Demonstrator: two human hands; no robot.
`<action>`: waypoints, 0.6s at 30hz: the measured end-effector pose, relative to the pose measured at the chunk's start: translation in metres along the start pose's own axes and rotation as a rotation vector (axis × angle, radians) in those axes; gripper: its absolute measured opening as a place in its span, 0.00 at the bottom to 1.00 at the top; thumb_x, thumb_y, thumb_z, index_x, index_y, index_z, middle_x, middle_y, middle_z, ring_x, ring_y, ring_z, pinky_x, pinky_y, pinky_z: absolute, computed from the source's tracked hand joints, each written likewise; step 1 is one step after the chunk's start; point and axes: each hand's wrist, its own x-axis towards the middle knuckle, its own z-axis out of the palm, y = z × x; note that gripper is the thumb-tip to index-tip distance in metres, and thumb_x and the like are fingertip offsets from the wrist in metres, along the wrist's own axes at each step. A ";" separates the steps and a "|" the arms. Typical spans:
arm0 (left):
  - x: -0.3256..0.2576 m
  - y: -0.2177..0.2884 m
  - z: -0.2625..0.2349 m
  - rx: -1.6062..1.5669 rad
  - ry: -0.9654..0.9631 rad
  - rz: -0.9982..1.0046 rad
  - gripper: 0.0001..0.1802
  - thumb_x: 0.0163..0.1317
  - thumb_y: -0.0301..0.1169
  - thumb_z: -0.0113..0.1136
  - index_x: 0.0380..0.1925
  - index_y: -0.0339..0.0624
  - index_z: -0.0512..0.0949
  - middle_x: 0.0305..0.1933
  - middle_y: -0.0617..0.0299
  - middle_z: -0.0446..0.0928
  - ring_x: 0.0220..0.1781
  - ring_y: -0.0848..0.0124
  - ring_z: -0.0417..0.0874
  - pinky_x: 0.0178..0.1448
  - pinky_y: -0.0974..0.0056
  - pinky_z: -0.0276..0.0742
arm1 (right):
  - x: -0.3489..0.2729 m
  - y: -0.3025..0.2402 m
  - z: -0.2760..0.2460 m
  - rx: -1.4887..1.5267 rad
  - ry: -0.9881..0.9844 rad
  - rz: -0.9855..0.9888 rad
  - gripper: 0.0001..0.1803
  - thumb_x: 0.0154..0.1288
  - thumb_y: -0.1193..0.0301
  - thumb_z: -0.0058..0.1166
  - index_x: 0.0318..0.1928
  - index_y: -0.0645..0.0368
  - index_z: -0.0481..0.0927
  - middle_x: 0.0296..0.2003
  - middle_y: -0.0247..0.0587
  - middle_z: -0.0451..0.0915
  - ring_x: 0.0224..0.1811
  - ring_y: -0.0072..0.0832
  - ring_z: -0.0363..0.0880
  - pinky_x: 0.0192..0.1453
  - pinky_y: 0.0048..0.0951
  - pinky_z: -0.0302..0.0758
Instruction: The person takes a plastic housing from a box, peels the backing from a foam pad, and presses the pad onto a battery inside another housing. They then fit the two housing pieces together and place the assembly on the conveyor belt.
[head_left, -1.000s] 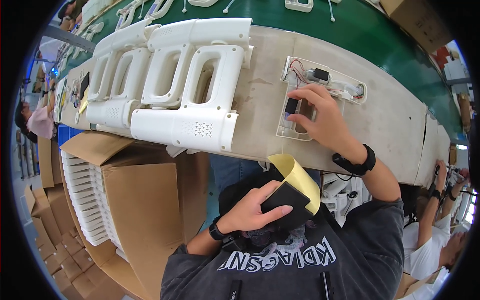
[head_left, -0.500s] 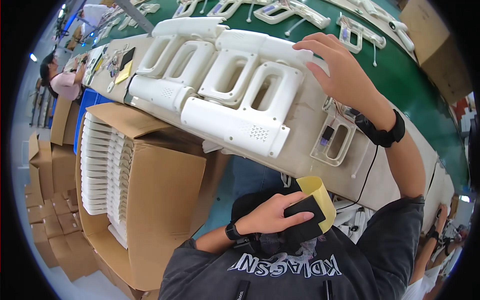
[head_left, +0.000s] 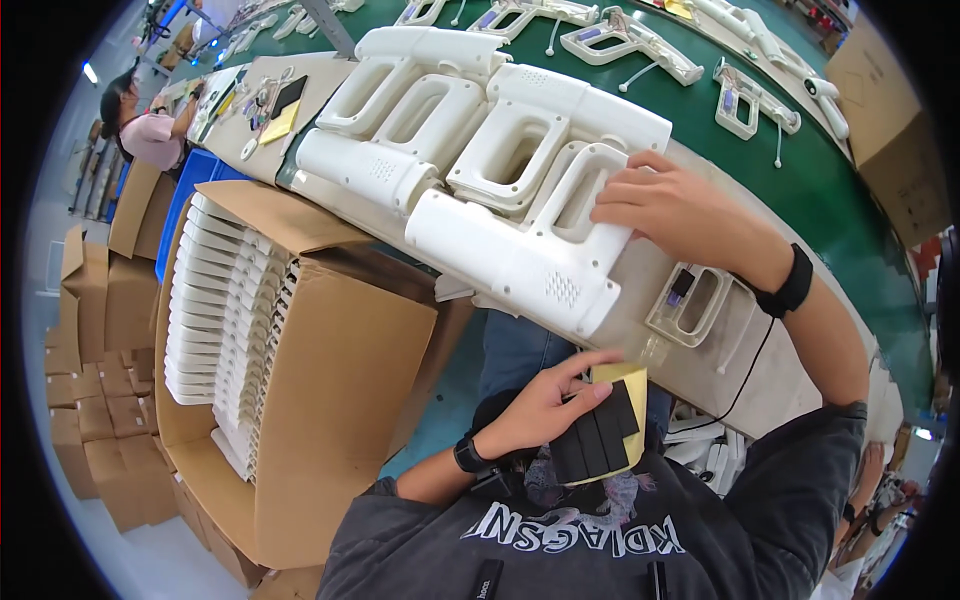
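My left hand (head_left: 532, 412) is closed on a yellow backing sheet (head_left: 637, 452) with black foam strips (head_left: 592, 442) stuck on it, held in front of my chest. The strips lie side by side. Up on the bench, my right hand (head_left: 695, 212) curls its fingers over the handle end of the nearest white plastic shell (head_left: 500, 262), a gun-like housing with a looped grip and a patch of small holes. Its fingertips are partly hidden. Several like shells (head_left: 375, 165) lie against it in two rows.
To the left, an open cardboard box (head_left: 350, 400) holds stacked white shells (head_left: 205, 320). A half-housing with wiring (head_left: 690, 305) lies right of my right hand. More housings (head_left: 635, 45) rest on the green belt (head_left: 690, 120). A co-worker (head_left: 150, 130) sits far left.
My right hand has come down from above the shells onto the nearest one's handle. My left hand has turned the yellow sheet, so several black strips now show. The view has shifted slightly.
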 end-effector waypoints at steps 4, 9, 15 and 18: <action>0.001 -0.014 0.005 0.269 0.117 0.217 0.17 0.66 0.33 0.65 0.52 0.37 0.78 0.47 0.60 0.81 0.48 0.75 0.79 0.53 0.66 0.76 | -0.032 -0.042 -0.019 0.007 0.103 -0.023 0.22 0.49 0.75 0.63 0.48 0.58 0.81 0.40 0.37 0.79 0.48 0.35 0.78 0.60 0.38 0.70; 0.019 -0.022 0.027 0.128 0.053 0.082 0.38 0.50 0.18 0.71 0.64 0.39 0.71 0.56 0.61 0.74 0.57 0.65 0.75 0.65 0.59 0.70 | -0.091 -0.117 0.009 -0.032 0.323 0.168 0.25 0.41 0.69 0.69 0.44 0.63 0.81 0.34 0.38 0.75 0.33 0.34 0.75 0.40 0.34 0.73; 0.047 -0.002 0.040 0.750 0.023 0.673 0.28 0.69 0.23 0.53 0.69 0.37 0.65 0.63 0.52 0.77 0.61 0.65 0.78 0.62 0.62 0.75 | -0.140 -0.154 0.028 0.139 0.365 0.314 0.22 0.53 0.67 0.72 0.46 0.65 0.81 0.33 0.36 0.76 0.31 0.33 0.77 0.36 0.32 0.75; 0.050 0.002 0.034 0.467 -0.167 0.402 0.26 0.68 0.22 0.55 0.66 0.36 0.67 0.58 0.52 0.80 0.59 0.64 0.80 0.61 0.61 0.75 | -0.194 -0.144 0.005 0.198 0.625 0.344 0.29 0.46 0.69 0.75 0.52 0.61 0.82 0.44 0.41 0.80 0.41 0.38 0.80 0.47 0.35 0.78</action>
